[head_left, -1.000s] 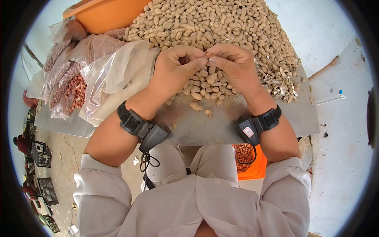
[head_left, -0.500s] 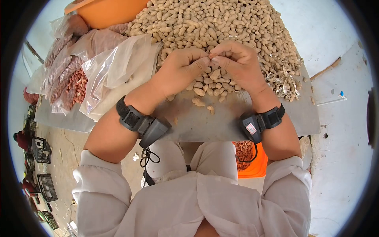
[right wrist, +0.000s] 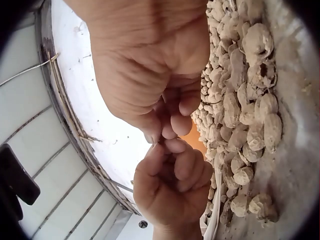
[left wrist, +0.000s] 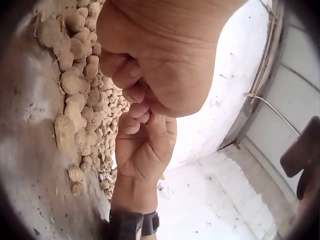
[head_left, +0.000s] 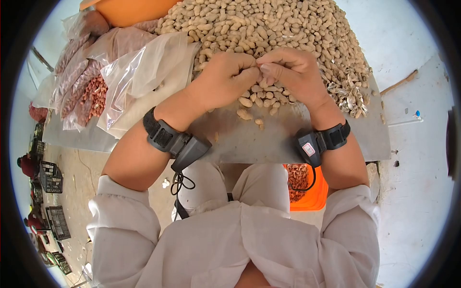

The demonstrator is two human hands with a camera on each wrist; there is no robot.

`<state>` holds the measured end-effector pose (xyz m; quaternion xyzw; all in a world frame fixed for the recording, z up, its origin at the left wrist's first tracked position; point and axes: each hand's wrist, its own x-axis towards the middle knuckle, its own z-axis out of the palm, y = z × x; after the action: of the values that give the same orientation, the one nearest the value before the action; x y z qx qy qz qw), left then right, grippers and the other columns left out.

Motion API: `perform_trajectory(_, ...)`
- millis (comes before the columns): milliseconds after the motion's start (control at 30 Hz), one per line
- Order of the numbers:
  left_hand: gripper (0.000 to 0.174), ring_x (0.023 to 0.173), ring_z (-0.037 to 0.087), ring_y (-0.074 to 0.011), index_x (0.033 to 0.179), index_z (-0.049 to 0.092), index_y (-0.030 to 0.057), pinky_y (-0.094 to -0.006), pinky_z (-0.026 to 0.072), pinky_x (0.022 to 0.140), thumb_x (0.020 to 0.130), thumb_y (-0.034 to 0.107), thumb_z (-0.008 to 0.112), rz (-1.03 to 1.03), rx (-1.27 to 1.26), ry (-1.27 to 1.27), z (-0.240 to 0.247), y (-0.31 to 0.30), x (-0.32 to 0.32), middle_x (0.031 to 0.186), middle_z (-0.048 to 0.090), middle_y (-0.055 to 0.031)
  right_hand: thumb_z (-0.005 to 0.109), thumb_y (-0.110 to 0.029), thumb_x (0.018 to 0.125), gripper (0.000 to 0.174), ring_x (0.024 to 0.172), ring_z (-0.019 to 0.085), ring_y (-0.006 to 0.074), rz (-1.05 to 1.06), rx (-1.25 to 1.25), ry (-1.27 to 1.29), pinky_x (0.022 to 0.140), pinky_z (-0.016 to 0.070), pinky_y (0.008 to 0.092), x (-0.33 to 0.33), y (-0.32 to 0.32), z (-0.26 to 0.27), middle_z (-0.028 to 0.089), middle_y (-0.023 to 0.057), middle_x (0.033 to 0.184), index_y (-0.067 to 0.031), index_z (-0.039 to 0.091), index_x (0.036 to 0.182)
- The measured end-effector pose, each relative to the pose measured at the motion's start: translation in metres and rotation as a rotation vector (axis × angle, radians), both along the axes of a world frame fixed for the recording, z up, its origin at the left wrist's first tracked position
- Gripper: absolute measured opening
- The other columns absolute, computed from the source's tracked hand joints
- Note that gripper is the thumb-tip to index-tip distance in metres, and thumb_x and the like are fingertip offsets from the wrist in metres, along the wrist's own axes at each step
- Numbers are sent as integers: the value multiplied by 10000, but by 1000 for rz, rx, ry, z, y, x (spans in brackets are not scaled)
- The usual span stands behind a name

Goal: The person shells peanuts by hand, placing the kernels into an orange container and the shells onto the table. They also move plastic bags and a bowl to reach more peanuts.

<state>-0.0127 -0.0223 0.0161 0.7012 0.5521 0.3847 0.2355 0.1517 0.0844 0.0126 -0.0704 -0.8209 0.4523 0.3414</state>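
Observation:
Over the near edge of the peanut pile, my left hand and right hand meet fingertip to fingertip. Both hands have curled fingers, thumb against forefinger, pinching a small peanut that the fingertips almost wholly hide. In the left wrist view the right hand touches the left fingertips from below. The right wrist view has the left hand under the right, thumbs nearly tip to tip. Several unshelled peanuts lie loose just beneath the hands on the metal table.
Broken shells lie at the pile's right edge. To the left are bags of red kernels and a clear plastic bag. An orange basin stands behind them. Below the table edge an orange container holds reddish bits.
The reddish bit visible between the fingertips earlier is now hidden. Both hands have shifted slightly right in the head view and remain together; the fingers have changed their pinch a little.

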Motion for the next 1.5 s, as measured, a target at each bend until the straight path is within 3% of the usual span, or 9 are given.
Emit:
perform_trajectory(200, 171, 662, 490, -58, 878, 590, -1, -216, 406, 546, 875, 119, 468, -54, 25, -137, -13, 5, -1, 753, 544, -5, 620, -84, 830, 89, 563, 554, 74, -2, -104, -10, 504, 449, 202, -1, -10, 5, 624, 50, 674, 4, 634, 841)
perform_trajectory(467, 186, 572, 431, -34, 843, 586, 14, -178, 351, 485, 871, 131, 446, -70, -19, -338, -12, 5, 4, 685, 502, 27, 596, -138, 859, 120, 530, 547, 90, 120, -432, 84, 469, 427, 201, -7, -1, -8, 603, 45, 655, -20, 613, 848)
perform_trajectory(667, 193, 571, 419, -28, 839, 590, 22, -181, 340, 477, 862, 145, 443, 32, -48, -272, -13, 6, 7, 665, 513, 36, 586, -151, 868, 121, 501, 543, 95, 101, -481, 68, 463, 426, 198, -9, -3, -10, 596, 42, 642, -33, 598, 847)
perform_trajectory(767, 201, 568, 423, -28, 853, 595, 23, -182, 345, 475, 861, 155, 444, 37, 128, -70, -21, 11, 2, 680, 530, 30, 577, -155, 873, 124, 497, 535, 95, 136, -553, 68, 463, 426, 199, -10, -3, -12, 588, 41, 631, -33, 590, 856)
perform_trajectory(1000, 212, 601, 446, -24, 902, 594, 22, -179, 358, 486, 890, 162, 436, -3, 14, -271, -15, 6, 6, 741, 572, 12, 560, -162, 885, 141, 505, 520, 94, 232, -685, 177, 462, 426, 202, -12, -3, -13, 578, 41, 632, -24, 584, 864)
perform_trajectory(1267, 208, 636, 466, -20, 869, 568, 11, -176, 371, 494, 912, 182, 458, -47, 57, -331, -21, 8, 1, 789, 597, -3, 578, -145, 877, 122, 522, 520, 73, 4, -325, 73, 476, 436, 195, -9, -13, -3, 579, 29, 647, -25, 594, 869)
perform_trajectory(1367, 215, 632, 471, -27, 817, 561, -2, -188, 388, 504, 902, 172, 467, -34, 226, -209, -27, 13, 0, 783, 601, -9, 574, -122, 874, 107, 541, 531, 67, -27, -232, 76, 481, 444, 197, -10, -14, -3, 587, 29, 660, -19, 590, 851)
perform_trajectory(1500, 220, 611, 467, -41, 786, 562, -9, -201, 401, 528, 887, 167, 478, 64, 126, -199, -17, 6, 7, 745, 595, -22, 550, -109, 882, 106, 557, 541, 68, -80, -188, 23, 481, 444, 200, -10, -17, -5, 597, 30, 679, -14, 577, 842)
